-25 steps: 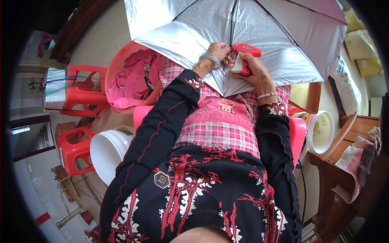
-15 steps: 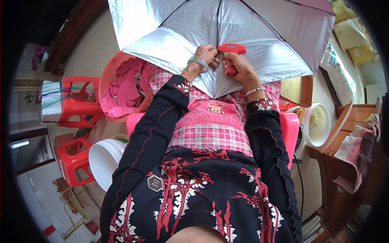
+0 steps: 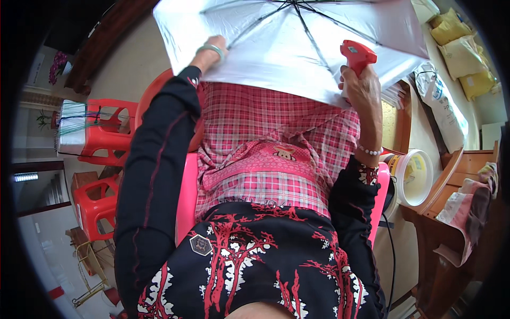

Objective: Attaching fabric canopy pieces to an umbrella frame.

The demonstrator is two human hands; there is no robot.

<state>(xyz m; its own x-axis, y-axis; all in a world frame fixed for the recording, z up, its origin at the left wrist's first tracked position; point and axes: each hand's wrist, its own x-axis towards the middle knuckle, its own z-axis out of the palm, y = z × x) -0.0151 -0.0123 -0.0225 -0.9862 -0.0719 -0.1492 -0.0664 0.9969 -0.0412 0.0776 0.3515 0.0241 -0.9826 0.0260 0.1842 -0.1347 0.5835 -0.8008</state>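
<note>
An opened umbrella, silver inside with dark ribs, spreads above my lap, its ribs meeting at the top of the view. My left hand, with a pale bangle at the wrist, is against the canopy's left part; its fingers are blurred and partly hidden. My right hand is closed around a red tagging gun, held upright in front of the canopy's right part. Near that hand, the canopy's lower edge comes down to a corner. A pink plaid apron covers my lap.
A pink chair is under me. To the left stand red stools and a red tub partly behind my arm. At right are a white bucket, a wooden bench, a white sack and a black cable.
My hands have moved apart, the left outward to the left, the right to the right with the tagging gun. The umbrella has tilted and turned, bringing the rib hub into view and uncovering the apron.
</note>
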